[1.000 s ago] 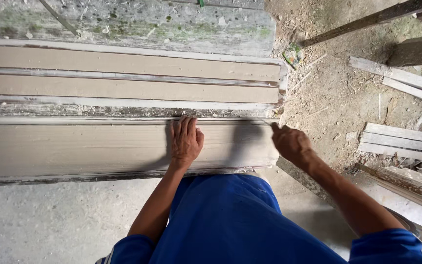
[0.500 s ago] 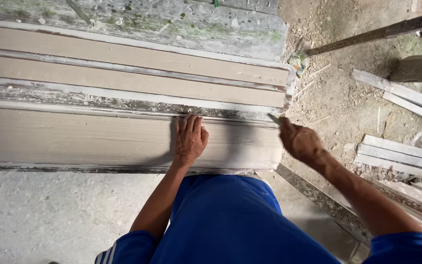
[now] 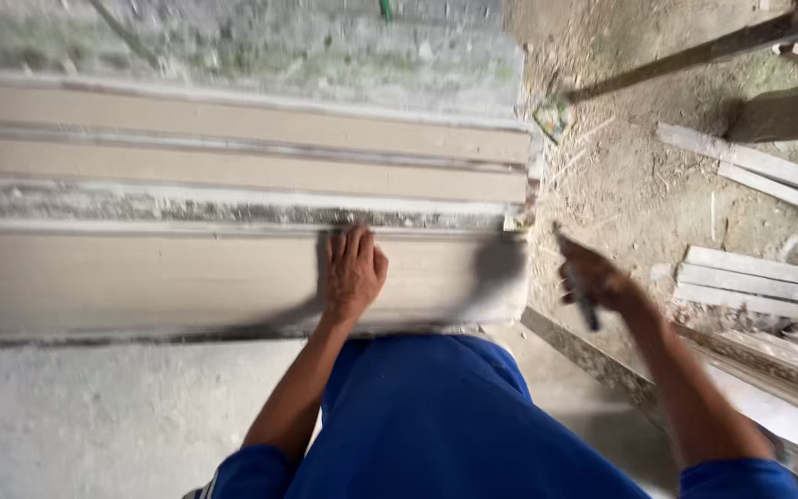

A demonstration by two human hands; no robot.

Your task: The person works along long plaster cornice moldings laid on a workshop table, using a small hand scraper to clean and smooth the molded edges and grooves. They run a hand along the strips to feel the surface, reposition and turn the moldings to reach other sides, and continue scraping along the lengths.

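Note:
My left hand (image 3: 353,270) lies flat, fingers together, on the nearest long beige board (image 3: 140,277), near its right end. My right hand (image 3: 593,277) is off the board's right end, raised over the dirt ground, blurred by motion. It grips a thin dark stick-like tool (image 3: 576,277) whose kind I cannot tell. More long beige boards (image 3: 233,120) lie parallel beyond the near one, with a crusted grey strip (image 3: 187,205) between them.
A concrete floor (image 3: 94,416) lies in front of the boards. Loose pale wooden slats (image 3: 759,277) are stacked on the dirt at the right, with more slats (image 3: 750,162) and a dark leaning pole (image 3: 695,51) farther back. My blue-clothed legs fill the bottom middle.
My right hand has swung away from the board's right end, out to the right over the dirt, with the tool in it. The left hand has stayed flat on the board.

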